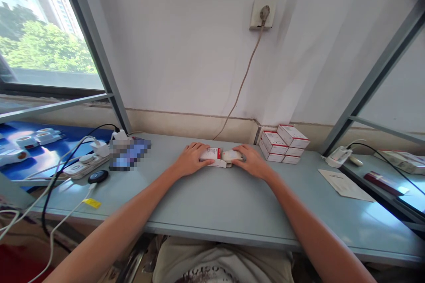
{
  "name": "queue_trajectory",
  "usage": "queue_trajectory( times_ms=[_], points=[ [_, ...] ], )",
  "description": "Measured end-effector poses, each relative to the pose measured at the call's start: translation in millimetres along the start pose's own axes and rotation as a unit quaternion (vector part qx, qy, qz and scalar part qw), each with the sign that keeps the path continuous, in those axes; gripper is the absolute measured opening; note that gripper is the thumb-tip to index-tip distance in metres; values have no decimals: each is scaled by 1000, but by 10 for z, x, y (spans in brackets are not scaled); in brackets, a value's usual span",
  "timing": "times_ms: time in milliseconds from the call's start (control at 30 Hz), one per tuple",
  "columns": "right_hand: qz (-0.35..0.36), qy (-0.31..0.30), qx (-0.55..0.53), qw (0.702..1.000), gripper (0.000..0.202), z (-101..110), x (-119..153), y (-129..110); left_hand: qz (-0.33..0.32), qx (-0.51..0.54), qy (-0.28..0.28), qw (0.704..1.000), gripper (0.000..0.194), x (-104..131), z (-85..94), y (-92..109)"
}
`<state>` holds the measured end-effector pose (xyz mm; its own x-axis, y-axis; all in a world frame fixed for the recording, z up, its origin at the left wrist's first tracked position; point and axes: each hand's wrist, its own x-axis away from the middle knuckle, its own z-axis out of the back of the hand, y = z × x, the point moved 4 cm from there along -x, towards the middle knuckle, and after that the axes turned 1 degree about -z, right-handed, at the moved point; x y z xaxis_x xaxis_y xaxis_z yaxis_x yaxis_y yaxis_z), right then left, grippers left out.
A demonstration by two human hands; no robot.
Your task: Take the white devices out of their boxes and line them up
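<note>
Near the middle of the desk my left hand (191,159) is closed round a small white and red cardboard box (215,155), which lies on its side with its right end open and a flap hanging down. From the right, my right hand (249,160) grips a white plastic device (231,155) with rounded edges. The device's left end is at the open mouth of the box; how far it reaches inside is hidden. Several closed boxes of the same white and red kind (286,145) are stacked a little beyond my right hand.
On the left lie a power strip (86,166) with cables, a round black object (98,177) and a blurred-out phone-like item (130,154). A paper sheet (345,185) and a white adapter (338,156) lie right. Metal frame posts (375,75) rise at both sides.
</note>
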<state>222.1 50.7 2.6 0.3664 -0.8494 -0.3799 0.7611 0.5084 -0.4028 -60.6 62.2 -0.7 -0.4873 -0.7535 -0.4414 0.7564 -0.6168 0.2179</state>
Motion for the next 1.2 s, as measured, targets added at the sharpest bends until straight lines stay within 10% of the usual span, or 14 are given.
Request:
queue_trajectory(
  times_ms=[1200],
  points=[
    [-39, 171, -366, 914, 52, 30, -79, -80, 44, 169, 81, 981, 53, 23, 10, 130]
  ],
)
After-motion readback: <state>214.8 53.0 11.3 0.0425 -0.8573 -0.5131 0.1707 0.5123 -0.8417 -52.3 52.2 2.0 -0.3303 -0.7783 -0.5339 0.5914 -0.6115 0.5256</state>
